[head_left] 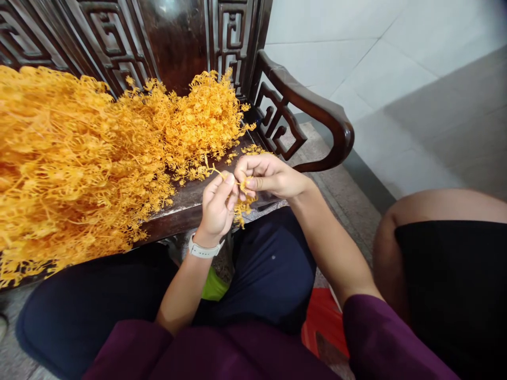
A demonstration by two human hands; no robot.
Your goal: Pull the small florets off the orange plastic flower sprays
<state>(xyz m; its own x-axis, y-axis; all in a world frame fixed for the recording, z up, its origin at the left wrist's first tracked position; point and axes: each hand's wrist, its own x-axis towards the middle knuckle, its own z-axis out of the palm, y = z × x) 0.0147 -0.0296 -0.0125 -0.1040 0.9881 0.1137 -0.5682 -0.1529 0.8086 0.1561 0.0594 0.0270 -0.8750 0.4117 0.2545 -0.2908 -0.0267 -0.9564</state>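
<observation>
Your left hand [217, 206] pinches the stem of a yellow-orange sprig [214, 169] between thumb and forefinger, its free tip pointing to ten o'clock. Your right hand [269, 175], just beside it at two o'clock, grasps the sprig's curly end between thumb and bent fingers. A big heap of similar sprigs [99, 158] spreads from eight to eleven o'clock of your hands on the dark wooden bench [186, 198]; its curved armrest [317, 108] stands at two o'clock.
</observation>
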